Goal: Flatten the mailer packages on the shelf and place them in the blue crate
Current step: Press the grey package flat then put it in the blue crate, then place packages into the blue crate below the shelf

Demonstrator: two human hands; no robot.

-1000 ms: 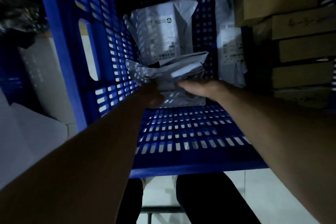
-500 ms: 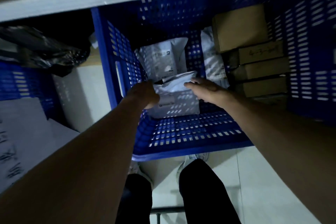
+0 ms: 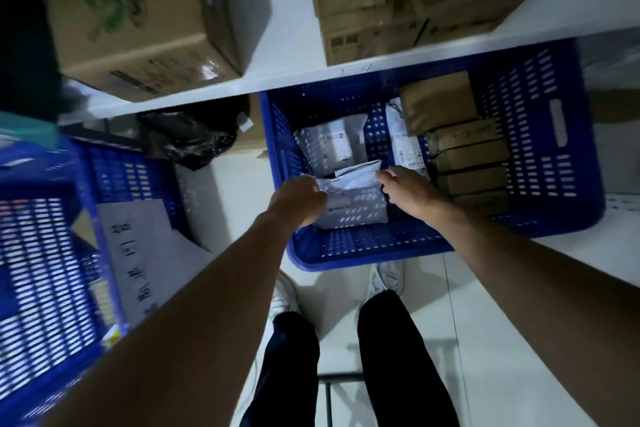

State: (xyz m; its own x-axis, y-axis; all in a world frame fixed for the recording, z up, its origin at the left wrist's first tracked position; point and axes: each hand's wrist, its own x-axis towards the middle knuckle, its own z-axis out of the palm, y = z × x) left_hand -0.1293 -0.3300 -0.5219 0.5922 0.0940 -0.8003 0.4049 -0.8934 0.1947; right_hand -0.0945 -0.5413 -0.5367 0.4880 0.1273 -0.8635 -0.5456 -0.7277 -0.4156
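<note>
A blue crate (image 3: 346, 262) stands on the lower shelf in front of me. Inside it, I hold a crumpled grey mailer (image 3: 349, 177) low over another flat grey mailer (image 3: 356, 217) on the crate floor. My left hand (image 3: 298, 198) grips the held mailer's left edge and my right hand (image 3: 405, 189) grips its right edge, fingers curled. Two more grey mailers lean at the back of the crate, one (image 3: 332, 142) in the middle and one (image 3: 401, 142) beside the boxes.
Several flat cardboard boxes (image 3: 467, 156) fill the crate's right side. A white shelf board (image 3: 304, 80) above carries large cardboard cartons (image 3: 149, 21). A second blue crate (image 3: 45, 253) with a paper sheet stands on the left, with a black plastic bag (image 3: 194, 139) behind it.
The view has pulled back and up from the crate, now showing the upper shelf. Both hands stay on the grey mailer, which sits lower over the flat one.
</note>
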